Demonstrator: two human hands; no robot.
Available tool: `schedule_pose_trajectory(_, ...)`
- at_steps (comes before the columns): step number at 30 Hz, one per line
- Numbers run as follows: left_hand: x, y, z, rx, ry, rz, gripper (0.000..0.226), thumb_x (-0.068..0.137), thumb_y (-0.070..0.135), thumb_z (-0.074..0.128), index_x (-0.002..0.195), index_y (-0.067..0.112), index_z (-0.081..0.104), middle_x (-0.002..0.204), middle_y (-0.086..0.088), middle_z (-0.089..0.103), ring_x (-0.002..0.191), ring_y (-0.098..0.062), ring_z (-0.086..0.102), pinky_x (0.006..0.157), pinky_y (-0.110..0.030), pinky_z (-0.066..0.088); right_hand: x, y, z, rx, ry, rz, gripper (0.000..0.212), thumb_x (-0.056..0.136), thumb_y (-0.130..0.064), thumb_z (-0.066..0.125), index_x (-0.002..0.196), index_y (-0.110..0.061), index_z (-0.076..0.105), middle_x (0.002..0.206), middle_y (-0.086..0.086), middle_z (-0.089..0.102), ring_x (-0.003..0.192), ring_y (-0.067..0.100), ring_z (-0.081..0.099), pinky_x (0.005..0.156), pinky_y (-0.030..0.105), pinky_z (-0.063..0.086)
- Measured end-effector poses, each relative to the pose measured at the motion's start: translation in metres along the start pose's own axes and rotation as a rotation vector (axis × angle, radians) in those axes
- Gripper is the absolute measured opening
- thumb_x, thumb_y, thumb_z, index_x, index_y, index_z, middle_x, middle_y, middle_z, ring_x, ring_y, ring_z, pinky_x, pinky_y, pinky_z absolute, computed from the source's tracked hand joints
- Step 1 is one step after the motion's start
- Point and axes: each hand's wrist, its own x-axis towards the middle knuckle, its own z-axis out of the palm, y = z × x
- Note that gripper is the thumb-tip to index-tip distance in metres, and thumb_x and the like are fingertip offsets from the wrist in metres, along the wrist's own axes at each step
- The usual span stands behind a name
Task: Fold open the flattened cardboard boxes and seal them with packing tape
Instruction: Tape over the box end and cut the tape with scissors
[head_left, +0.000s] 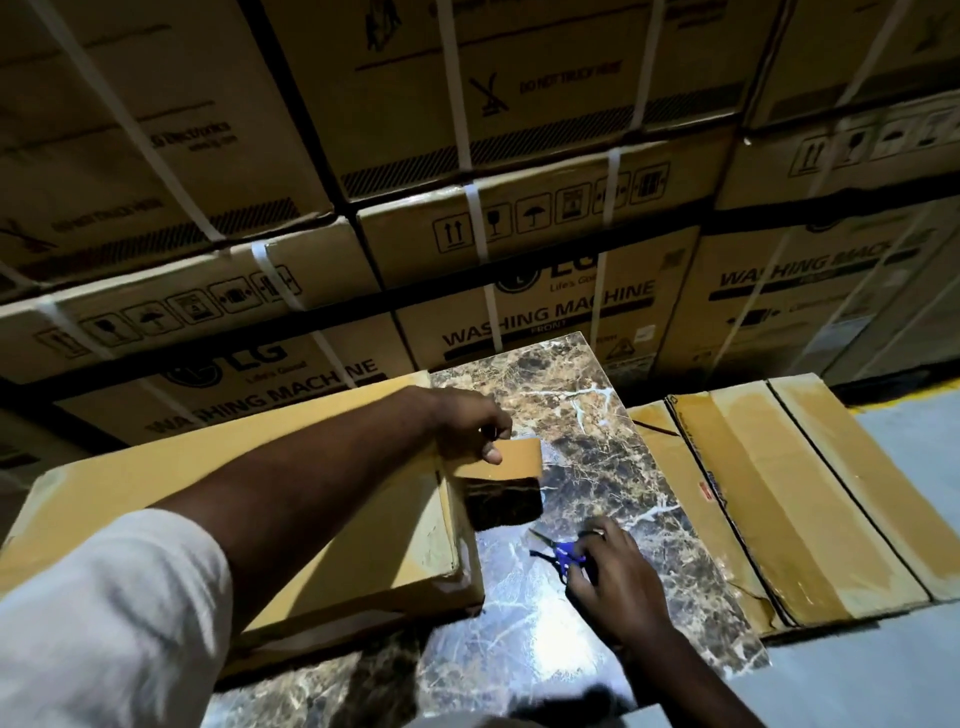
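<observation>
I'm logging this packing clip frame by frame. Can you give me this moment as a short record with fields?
surface: marble-patterned table
box in work: cardboard box on the table's left part
left hand: pinches a strip of brown tape at the box's corner
right hand: grips blue scissors, blades towards the tape
other boxes: taped box to the right; strapped washing machine cartons behind

A tan-yellow rectangular cardboard box (332, 499) with glossy brown packing tape (511, 460) lies on a dark brown, white-veined marble-patterned worktop (587, 447), beside blue-handled scissors (563, 552), under brown stacked cartons (545, 218) printed black and strapped white.
</observation>
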Motion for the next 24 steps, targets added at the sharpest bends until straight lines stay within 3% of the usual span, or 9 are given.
schedule_pose_trajectory(2,-0.002,-0.004,-0.004,0.072,-0.042,0.113,0.022,0.098,0.024,0.070,0.110,0.007,0.063,0.096,-0.007,0.066,0.084,-0.021,0.060,0.071,-0.027,0.047,0.000,-0.008,0.000,0.253,-0.062,0.097,0.009,0.084,-0.032,0.072,0.090,-0.036,0.065,0.128,-0.028,0.060,0.087,-0.006,0.063,0.067,0.028,0.053)
schedule_pose_trajectory(4,0.000,-0.006,-0.012,0.010,-0.129,0.083,0.024,0.094,0.026,0.076,0.109,0.013,0.064,0.099,-0.002,0.066,0.088,-0.019,0.057,0.070,-0.027,0.042,0.000,-0.021,0.008,0.630,-0.112,0.233,0.011,0.089,-0.024,0.070,0.095,-0.033,0.068,0.097,-0.011,0.073,0.058,0.018,0.063,0.055,0.038,0.050)
schedule_pose_trajectory(7,-0.001,-0.001,-0.013,-0.074,-0.157,0.045,0.019,0.090,0.026,0.080,0.100,0.021,0.065,0.091,0.003,0.066,0.085,-0.017,0.060,0.066,-0.022,0.044,0.003,-0.040,0.016,0.955,-0.121,0.388,0.014,0.095,-0.008,0.070,0.101,-0.021,0.074,0.074,0.010,0.065,0.053,0.025,0.044,0.049,0.043,0.034)
schedule_pose_trajectory(10,-0.001,0.003,-0.020,-0.065,-0.187,0.039,0.023,0.087,0.024,0.084,0.106,0.022,0.070,0.096,0.004,0.069,0.088,-0.014,0.062,0.070,-0.021,0.046,0.007,-0.059,0.012,1.059,-0.212,0.439,0.006,0.096,-0.017,0.069,0.095,-0.019,0.075,0.062,0.014,0.048,0.051,0.021,0.032,0.051,0.041,0.022)
schedule_pose_trajectory(13,0.003,0.002,-0.029,-0.029,-0.285,0.061,0.034,0.086,0.015,0.084,0.119,0.017,0.073,0.104,0.003,0.071,0.089,-0.009,0.062,0.071,-0.017,0.049,0.005,-0.077,0.005,1.169,-0.348,0.462,0.031,0.089,-0.033,0.072,0.092,-0.005,0.059,0.062,0.013,0.037,0.046,0.016,0.023,0.051,0.041,0.013)
schedule_pose_trajectory(16,0.008,0.000,-0.031,-0.066,-0.309,0.071,0.037,0.085,0.010,0.084,0.120,0.014,0.073,0.104,0.002,0.072,0.085,-0.005,0.063,0.074,-0.014,0.050,0.005,-0.097,-0.006,1.158,-0.535,0.405,0.051,0.091,-0.051,0.074,0.093,-0.003,0.057,0.060,0.014,0.046,0.043,0.019,0.029,0.048,0.037,0.016)
schedule_pose_trajectory(18,0.013,-0.003,-0.029,-0.108,-0.272,0.065,0.034,0.084,0.008,0.085,0.116,0.015,0.074,0.103,0.001,0.073,0.086,-0.008,0.064,0.078,-0.018,0.051,0.010,-0.107,-0.016,1.186,-0.634,0.383,0.059,0.086,-0.066,0.069,0.095,-0.009,0.059,0.073,0.012,0.060,0.041,0.020,0.039,0.044,0.031,0.020)
schedule_pose_trajectory(20,0.014,-0.005,-0.027,-0.194,-0.233,0.066,0.032,0.083,0.006,0.085,0.112,0.016,0.075,0.100,0.002,0.073,0.086,-0.008,0.065,0.081,-0.024,0.052,0.019,-0.115,-0.025,1.203,-0.743,0.374,0.062,0.079,-0.072,0.067,0.094,-0.012,0.061,0.083,0.011,0.065,0.042,0.017,0.044,0.041,0.026,0.024)
schedule_pose_trajectory(24,0.012,-0.006,-0.025,-0.272,-0.157,0.069,0.027,0.082,0.007,0.086,0.099,0.025,0.076,0.089,0.011,0.074,0.075,0.002,0.065,0.076,-0.022,0.054,0.037,-0.129,-0.034,1.116,-0.843,0.355,0.062,0.071,-0.077,0.062,0.088,-0.017,0.064,0.076,0.004,0.064,0.044,0.013,0.043,0.040,0.025,0.026)
